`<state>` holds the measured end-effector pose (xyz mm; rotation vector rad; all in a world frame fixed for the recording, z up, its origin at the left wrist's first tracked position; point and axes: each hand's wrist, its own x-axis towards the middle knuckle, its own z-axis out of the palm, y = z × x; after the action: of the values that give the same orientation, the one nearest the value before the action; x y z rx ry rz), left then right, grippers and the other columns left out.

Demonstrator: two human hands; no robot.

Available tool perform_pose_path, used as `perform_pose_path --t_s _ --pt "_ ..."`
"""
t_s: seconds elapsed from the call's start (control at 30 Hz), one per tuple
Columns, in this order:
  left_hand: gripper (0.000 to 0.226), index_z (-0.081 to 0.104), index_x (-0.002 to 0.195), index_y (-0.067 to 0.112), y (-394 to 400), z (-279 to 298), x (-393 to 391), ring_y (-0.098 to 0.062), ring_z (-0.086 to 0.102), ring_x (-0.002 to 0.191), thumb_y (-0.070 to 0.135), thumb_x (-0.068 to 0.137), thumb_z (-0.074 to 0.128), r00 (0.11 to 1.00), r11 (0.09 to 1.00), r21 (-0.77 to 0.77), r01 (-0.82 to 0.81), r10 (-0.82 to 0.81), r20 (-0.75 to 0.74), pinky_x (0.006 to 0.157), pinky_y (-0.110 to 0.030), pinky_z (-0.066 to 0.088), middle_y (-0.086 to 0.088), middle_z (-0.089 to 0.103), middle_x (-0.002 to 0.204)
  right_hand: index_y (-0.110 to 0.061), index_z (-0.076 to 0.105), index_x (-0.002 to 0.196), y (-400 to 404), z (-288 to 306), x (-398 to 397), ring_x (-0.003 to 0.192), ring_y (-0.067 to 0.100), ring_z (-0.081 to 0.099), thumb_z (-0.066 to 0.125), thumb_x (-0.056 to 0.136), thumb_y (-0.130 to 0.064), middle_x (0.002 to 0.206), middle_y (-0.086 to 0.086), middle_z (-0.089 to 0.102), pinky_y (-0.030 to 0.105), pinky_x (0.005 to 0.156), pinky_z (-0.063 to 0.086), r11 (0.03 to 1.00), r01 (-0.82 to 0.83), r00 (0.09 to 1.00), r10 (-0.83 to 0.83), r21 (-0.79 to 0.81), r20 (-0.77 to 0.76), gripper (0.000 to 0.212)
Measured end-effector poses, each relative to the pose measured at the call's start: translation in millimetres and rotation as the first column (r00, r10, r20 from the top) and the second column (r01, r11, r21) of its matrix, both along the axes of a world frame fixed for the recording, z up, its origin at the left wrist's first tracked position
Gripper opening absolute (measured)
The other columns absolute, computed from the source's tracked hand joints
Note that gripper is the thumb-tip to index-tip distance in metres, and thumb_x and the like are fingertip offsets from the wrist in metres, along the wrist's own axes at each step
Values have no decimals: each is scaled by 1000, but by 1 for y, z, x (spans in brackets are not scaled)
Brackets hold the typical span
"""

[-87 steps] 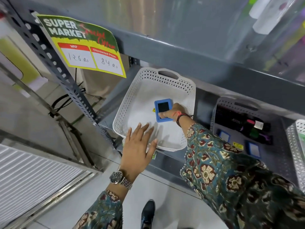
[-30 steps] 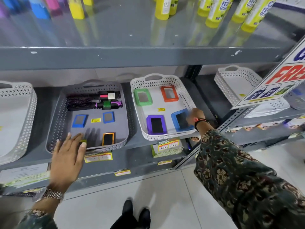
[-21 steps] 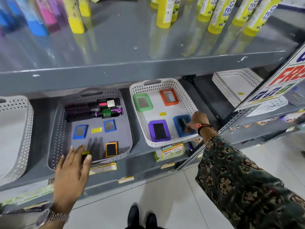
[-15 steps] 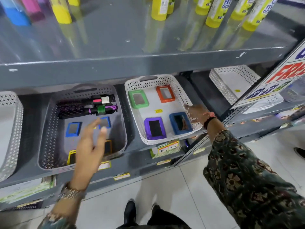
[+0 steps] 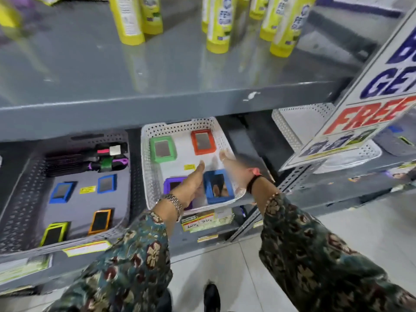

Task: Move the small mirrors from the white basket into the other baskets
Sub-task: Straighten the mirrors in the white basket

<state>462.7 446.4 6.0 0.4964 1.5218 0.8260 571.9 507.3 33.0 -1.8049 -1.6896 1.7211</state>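
Observation:
A white basket (image 5: 150, 176) on the lower shelf holds a green-framed mirror (image 5: 162, 149), an orange-framed mirror (image 5: 203, 142), a blue-framed mirror (image 5: 218, 187) and a purple-framed mirror (image 5: 172, 184). My left hand (image 5: 193, 181) is open above the purple mirror and hides much of it. My right hand (image 5: 234, 166), blurred, is open over the basket's right side beside the blue mirror. Neither hand holds anything. To the left, a grey basket (image 5: 20, 203) holds several small mirrors, such as a blue one (image 5: 61, 192) and an orange one (image 5: 100, 220), plus hairbrushes (image 5: 87, 162).
The grey upper shelf (image 5: 157, 104) overhangs the baskets and carries yellow bottles (image 5: 219, 23). A slanted "FREE" sign (image 5: 369, 91) hangs at right, in front of another white basket (image 5: 290, 129). Price tags (image 5: 202, 221) line the shelf edge. Tiled floor and my shoe (image 5: 211, 296) lie below.
My left hand swung right from the grey basket to over the white basket. My right hand let go of the blue mirror, which now lies in the white basket, and lifted slightly.

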Motion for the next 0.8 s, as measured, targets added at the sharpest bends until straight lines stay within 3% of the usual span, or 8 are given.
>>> perform_pose_path --t_s 0.07,0.13,0.23,0.3,0.4,0.57,0.67,0.8 --pt "66 41 136 -2 -2 0 7 -39 41 131 49 97 24 998 998 -11 -55 55 2 101 -38 39 -26 42 141 -12 20 149 -1 1 1 146 24 17 16 97 -53 158 6 18 38 118 16 1000 -23 1000 23 -13 -18 66" --pt "69 44 134 -3 -3 -5 11 -40 47 126 51 97 22 990 996 -13 -90 91 104 93 -36 44 -26 45 139 -14 15 150 -3 0 2 147 24 12 16 96 -56 159 4 12 38 118 14 998 -9 999 6 -64 -52 69" --pt "73 53 123 3 -2 -10 14 -25 64 90 60 92 18 963 984 14 -177 170 210 78 -33 51 -22 55 132 -14 17 150 -3 -3 3 147 23 13 18 96 -56 159 4 13 36 118 14 996 13 996 -21 -93 -90 68" --pt "74 56 119 4 -1 -12 17 -24 63 85 62 91 18 957 978 10 -208 202 206 81 -36 50 -20 58 128 -14 21 148 -1 -3 5 145 26 20 19 95 -58 158 5 16 39 115 25 992 25 995 -37 -124 -91 69" --pt "69 60 103 9 0 -13 16 -26 59 96 63 90 19 966 981 16 -195 189 175 88 -38 47 -17 61 115 -17 21 148 -1 -1 6 142 28 24 19 93 -61 158 5 16 42 101 37 983 32 994 -50 -179 -93 71" --pt "64 60 88 11 1 -14 15 -24 61 86 63 90 21 956 970 -23 -243 243 164 88 -40 47 -13 62 101 -12 20 148 7 -9 5 145 28 21 20 94 -60 158 7 19 45 115 21 989 54 995 -65 -135 -77 73" --pt "69 59 98 8 1 -16 15 -28 62 95 66 88 22 948 967 -42 -250 253 192 87 -43 50 -15 64 104 -11 21 148 11 -12 7 145 28 21 19 95 -58 158 9 20 45 116 19 995 35 997 -41 -97 -58 72" --pt "76 54 112 3 0 -21 19 -25 62 93 66 88 20 952 976 -64 -210 219 214 77 -40 51 -14 64 107 -13 19 149 12 -12 11 145 29 20 20 94 -60 158 8 18 49 116 19 991 44 996 -54 -130 -69 72"
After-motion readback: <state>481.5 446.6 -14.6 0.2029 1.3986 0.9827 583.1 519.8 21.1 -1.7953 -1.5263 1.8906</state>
